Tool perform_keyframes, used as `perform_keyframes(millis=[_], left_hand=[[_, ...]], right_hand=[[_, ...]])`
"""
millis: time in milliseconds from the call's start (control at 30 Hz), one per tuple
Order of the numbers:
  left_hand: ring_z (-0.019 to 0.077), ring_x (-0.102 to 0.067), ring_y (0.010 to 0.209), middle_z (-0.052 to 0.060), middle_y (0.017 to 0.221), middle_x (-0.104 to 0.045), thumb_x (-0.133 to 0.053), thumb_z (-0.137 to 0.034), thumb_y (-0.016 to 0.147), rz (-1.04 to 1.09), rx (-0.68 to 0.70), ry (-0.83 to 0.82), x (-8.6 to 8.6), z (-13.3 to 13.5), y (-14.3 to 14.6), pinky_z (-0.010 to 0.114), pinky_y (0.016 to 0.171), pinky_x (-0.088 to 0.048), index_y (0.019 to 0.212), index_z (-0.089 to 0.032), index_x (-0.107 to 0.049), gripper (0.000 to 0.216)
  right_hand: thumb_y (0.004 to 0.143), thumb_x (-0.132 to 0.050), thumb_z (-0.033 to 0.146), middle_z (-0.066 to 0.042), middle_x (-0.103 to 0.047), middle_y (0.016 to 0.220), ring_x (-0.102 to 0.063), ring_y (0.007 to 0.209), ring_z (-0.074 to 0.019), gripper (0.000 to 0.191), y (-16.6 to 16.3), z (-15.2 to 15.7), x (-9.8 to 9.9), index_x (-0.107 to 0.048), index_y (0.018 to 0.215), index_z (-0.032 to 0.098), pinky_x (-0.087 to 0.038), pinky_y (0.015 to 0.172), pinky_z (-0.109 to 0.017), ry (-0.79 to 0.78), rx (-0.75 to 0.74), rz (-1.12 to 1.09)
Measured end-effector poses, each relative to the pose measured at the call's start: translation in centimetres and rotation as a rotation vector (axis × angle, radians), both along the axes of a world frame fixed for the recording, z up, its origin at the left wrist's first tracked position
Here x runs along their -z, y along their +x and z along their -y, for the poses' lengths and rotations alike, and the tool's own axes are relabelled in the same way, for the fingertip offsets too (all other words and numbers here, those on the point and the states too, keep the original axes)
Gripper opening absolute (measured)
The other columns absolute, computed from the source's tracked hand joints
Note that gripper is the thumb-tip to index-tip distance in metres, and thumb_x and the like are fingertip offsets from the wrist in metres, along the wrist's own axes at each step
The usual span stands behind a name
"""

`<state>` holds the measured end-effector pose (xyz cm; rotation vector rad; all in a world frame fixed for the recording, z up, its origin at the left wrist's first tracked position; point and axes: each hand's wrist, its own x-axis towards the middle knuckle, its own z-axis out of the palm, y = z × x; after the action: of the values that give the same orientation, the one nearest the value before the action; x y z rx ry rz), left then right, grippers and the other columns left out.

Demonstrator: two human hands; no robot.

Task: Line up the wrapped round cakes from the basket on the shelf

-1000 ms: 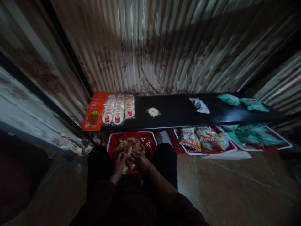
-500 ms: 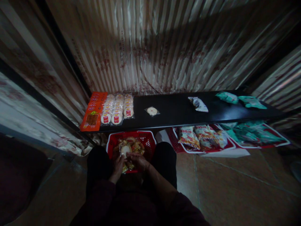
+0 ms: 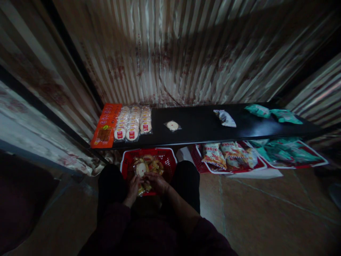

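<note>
A pale round pastry (image 3: 141, 169) in clear wrapping is held over the red basket (image 3: 170, 159) between my knees. From the left, my left hand (image 3: 134, 186) is closed on its lower edge. My right hand (image 3: 156, 182) pinches the wrapping from the right side. Under both hands, several wrapped golden pastries (image 3: 154, 166) lie in the basket. On the black shelf (image 3: 191, 122) in front of me, another wrapped round pastry (image 3: 172, 125) lies alone. To its left, rows of similar wrapped pastries (image 3: 131, 133) with red labels lie close together.
An orange packet (image 3: 105, 131) lies at the shelf's left end. A white packet (image 3: 226, 118) and green packets (image 3: 286, 116) lie farther right. Below, baskets hold printed snack bags (image 3: 214, 156) and green bags (image 3: 287, 153). A striped curtain (image 3: 173, 53) hangs behind.
The pastry in my hands has turned slightly, so its face with a small red spot now shows more fully. Both hands stay nearly in place.
</note>
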<state>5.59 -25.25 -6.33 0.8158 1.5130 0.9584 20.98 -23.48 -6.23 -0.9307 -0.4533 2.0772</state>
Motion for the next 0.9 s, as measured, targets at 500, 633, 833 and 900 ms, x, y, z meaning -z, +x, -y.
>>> perform_keyframes(millis=[500,633,833,900], left_hand=[[0.0224,-0.043,0.13,0.007,0.135,-0.054,-0.051,-0.036,0.078,-0.192,0.273,0.249,-1.3,0.6,0.5,0.037,0.111,-0.03,0.122,-0.021,-0.06,0.047],[0.0221,-0.045,0.129,0.008,0.135,-0.054,-0.048,-0.023,0.077,-0.279,0.282,0.264,-0.6,0.7,0.4,0.038,0.111,-0.029,0.122,-0.021,-0.06,0.047],[0.0212,-0.044,0.129,0.006,0.136,-0.053,-0.047,-0.015,0.072,-0.352,0.314,0.317,0.3,0.9,0.5,0.039,0.111,-0.03,0.126,-0.021,-0.056,0.055],[0.0203,-0.045,0.128,0.008,0.136,-0.053,-0.045,-0.017,0.074,-0.383,0.328,0.329,0.3,0.9,0.5,0.039,0.11,-0.031,0.127,-0.018,-0.055,0.054]], right_hand=[[0.058,-0.078,0.049,-0.001,-0.067,0.071,-0.06,0.069,-0.0145,0.039,0.1,-0.6,0.0,-0.065,0.08,0.019,-0.045,0.066,-0.026,0.017,0.069,0.1],[0.053,-0.08,0.042,-0.001,-0.068,0.071,-0.06,0.067,-0.0152,0.037,0.1,-0.6,0.8,-0.064,0.077,0.019,-0.045,0.066,-0.028,0.026,0.093,0.143],[0.047,-0.083,0.044,-0.001,-0.069,0.068,-0.061,0.063,-0.015,0.041,0.3,-0.7,1.6,-0.064,0.074,0.019,-0.047,0.068,-0.029,-0.013,0.171,0.169],[0.05,-0.081,0.046,-0.001,-0.069,0.068,-0.062,0.064,-0.0157,0.041,0.3,-0.7,1.8,-0.065,0.077,0.019,-0.047,0.067,-0.029,0.041,0.167,0.181]])
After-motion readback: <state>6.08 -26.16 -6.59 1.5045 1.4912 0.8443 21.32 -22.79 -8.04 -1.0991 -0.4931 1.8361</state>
